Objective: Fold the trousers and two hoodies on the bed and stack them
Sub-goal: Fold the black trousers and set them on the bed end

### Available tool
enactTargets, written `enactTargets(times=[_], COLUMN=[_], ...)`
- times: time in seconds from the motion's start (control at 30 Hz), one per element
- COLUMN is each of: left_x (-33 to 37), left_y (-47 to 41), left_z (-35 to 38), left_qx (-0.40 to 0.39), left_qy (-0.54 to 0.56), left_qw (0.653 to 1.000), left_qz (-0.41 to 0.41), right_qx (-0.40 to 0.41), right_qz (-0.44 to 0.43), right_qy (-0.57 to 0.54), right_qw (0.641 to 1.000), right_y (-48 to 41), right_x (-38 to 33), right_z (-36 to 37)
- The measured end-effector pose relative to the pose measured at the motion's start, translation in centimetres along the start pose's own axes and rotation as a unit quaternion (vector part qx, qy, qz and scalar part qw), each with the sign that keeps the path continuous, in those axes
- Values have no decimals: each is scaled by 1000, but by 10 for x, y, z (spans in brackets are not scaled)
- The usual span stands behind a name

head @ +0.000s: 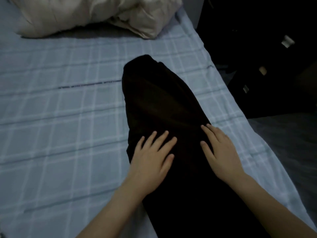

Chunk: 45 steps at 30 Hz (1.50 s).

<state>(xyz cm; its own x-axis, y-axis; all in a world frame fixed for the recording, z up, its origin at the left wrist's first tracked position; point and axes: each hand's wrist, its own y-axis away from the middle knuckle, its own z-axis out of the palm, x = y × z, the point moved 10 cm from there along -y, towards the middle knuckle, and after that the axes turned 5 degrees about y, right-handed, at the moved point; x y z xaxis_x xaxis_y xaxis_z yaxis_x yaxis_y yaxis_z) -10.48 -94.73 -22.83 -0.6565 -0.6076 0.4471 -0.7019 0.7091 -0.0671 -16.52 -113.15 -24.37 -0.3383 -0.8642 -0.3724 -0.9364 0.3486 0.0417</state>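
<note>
Bed (60, 117): both hands flat on dark garment (159, 100).

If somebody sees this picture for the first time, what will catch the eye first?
A long black garment lies along the right side of the pale blue checked sheet, very dark against it. The left hand and the right hand rest flat on it, side by side. Crumpled beige bedding sits at the far end.

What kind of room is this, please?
Probably a bedroom: a bed with a pale checked sheet, a crumpled beige duvet at its far end, and a dark garment lying on it.
</note>
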Motion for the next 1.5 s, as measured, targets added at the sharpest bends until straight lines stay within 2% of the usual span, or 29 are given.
enactTargets(times=[0.07, 0.1, 0.13, 0.17, 0.2, 0.23, 0.27, 0.47, 0.53, 0.6, 0.63, 0.7, 0.77, 0.83, 0.9, 0.97, 1.03, 1.1, 1.2, 1.37, 1.5], left_x=[-33, -62, -95, -123, -143, -153, -160, -184, -192, -199, -196, -182, -172, -170, -176, -162, -128, -102, -105, -118, -109], left_y=[-17, -26, -35, -44, -56, -71, -86, -146, -158, -171, -178, -192, -202, -206, -203, -199, -189, -177, -172, -178, -180], left_z=[-48, -68, -77, -76, -66, -56, -52, -47, -59, -93, -112, -128, -107, -72, -59, -73, -78, -57, -10, 12, 0], left_qx=[130, 184, 206, 205, 188, 175, 172, 160, 181, 234, 246, 254, 221, 140, 81, 96, 143, 115, 34, 29, -68], left_qy=[40, 68, 135, 234, 347, 438, 488, 570, 542, 453, 393, 297, 221, 159, 25, -100, -96, -69, -80, -81, -118], left_qw=[991, 979, 961, 929, 883, 836, 809, 765, 781, 833, 867, 911, 941, 961, 970, 972, 978, 988, 993, 993, 985], left_qz=[0, -49, -125, -201, -256, -280, -280, -254, -251, -213, -182, -129, -129, -180, -226, -190, -113, -76, -76, -75, -104], right_qx=[33, 43, 48, 48, 47, 48, 51, -10, -15, 59, 109, 174, 150, 89, 68, 85, 112, 100, 21, 11, -55], right_qz=[-18, -32, -50, -68, -87, -103, -112, -33, -41, -75, -80, -65, -32, -8, -10, -21, -42, -87, -110, -96, -85], right_qy=[-41, -57, -69, -80, -90, -96, -98, -113, -161, -202, -217, -227, -191, -161, -142, -79, -33, 14, 108, 98, 125], right_qw=[998, 997, 995, 993, 991, 989, 988, 993, 986, 975, 967, 956, 970, 983, 988, 993, 992, 991, 988, 990, 987], right_y=[-28, -46, -65, -85, -105, -124, -143, -229, -245, -256, -259, -262, -263, -263, -264, -260, -240, -208, -185, -193, -189], right_x=[-16, -26, -39, -53, -68, -82, -93, -102, -108, -108, -100, -78, -59, -48, -49, -54, -65, -80, -70, -54, -61], right_z=[-15, -19, -21, -21, -21, -20, -18, 1, -8, -38, -55, -70, -47, -12, -2, -14, -24, -15, 24, 38, 25])
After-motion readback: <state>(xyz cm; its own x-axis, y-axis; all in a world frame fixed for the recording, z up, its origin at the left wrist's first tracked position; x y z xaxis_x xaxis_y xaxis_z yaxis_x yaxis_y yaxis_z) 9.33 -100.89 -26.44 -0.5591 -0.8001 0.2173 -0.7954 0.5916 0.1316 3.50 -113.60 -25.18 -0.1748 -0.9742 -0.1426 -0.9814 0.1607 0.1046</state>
